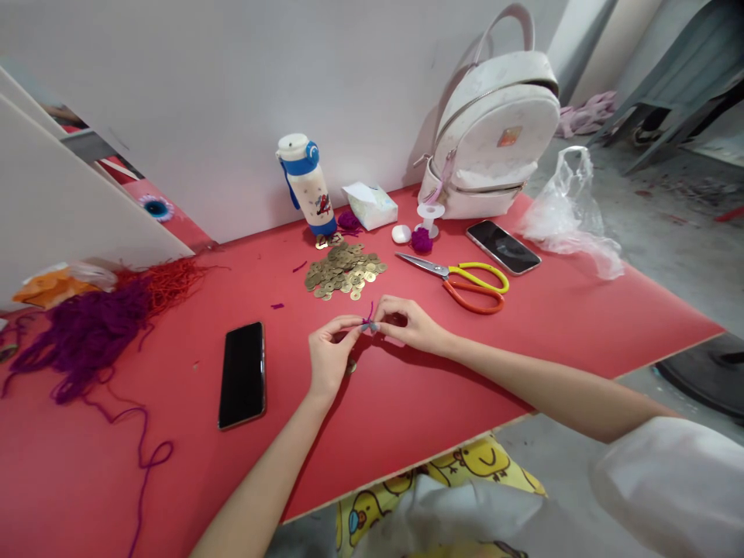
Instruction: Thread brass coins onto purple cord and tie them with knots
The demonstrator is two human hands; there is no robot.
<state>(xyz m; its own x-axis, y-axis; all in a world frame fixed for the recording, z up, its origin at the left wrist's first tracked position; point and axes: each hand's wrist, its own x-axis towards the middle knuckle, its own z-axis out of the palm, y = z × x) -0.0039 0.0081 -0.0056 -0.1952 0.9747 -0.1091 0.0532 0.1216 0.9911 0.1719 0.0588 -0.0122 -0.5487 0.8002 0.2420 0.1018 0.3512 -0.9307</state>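
Note:
Both hands meet above the red table, fingertips almost touching. My left hand [331, 353] pinches a short piece of purple yarn [368, 316] between thumb and forefinger. From the other side my right hand [407, 322] is closed in a pinch on the same yarn, whose end sticks up between the fingers. Whether a coin is also held there is hidden by the fingertips. One brass-coloured coin [352, 366] lies beside my left wrist. Just beyond the hands is a pile of holed coins [342, 270]. Scissors [459, 280] with yellow and orange handles rest to the right.
A black phone [242, 375] lies left of my left hand, near a heap of purple yarn [96, 333]. Behind the coins stand a water bottle [308, 186] and a tissue pack [372, 208]. Farther right are a spool [430, 219], a second phone [503, 246] and a white backpack [494, 139].

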